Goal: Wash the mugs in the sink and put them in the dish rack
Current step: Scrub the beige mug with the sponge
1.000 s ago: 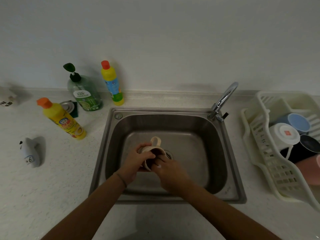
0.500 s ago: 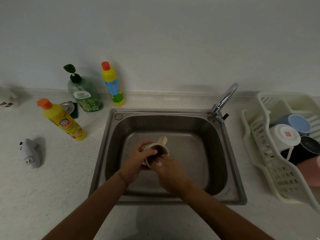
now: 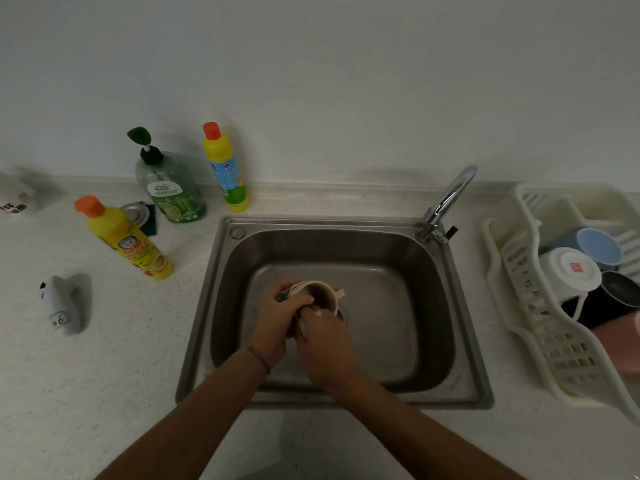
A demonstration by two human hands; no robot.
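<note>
A cream mug (image 3: 320, 295) with a dark inside is held low in the steel sink (image 3: 429, 299), tilted so its mouth faces me and its handle points right. My left hand (image 3: 277, 323) grips the mug's printed side from the left. My right hand (image 3: 323, 344) is at the mug's near rim with its fingers reaching into the mouth; the fingertips are hidden inside. The white dish rack (image 3: 523, 306) on the right holds a white mug (image 3: 571, 271), a blue mug (image 3: 599, 245), a black mug (image 3: 620, 292) and a pink one (image 3: 623, 344) at the frame's edge.
A chrome tap (image 3: 446, 202) rises at the sink's back right corner, no water running. On the counter to the left stand two yellow bottles (image 3: 128, 240) (image 3: 225, 168), a green soap dispenser (image 3: 169, 185), a sink strainer on a dark sponge (image 3: 138, 214), and a small grey figure (image 3: 64, 306).
The mug has turned in my hands: its handle swung from pointing away to pointing right, and its mouth now faces me more. Both hands stayed on it over the drain.
</note>
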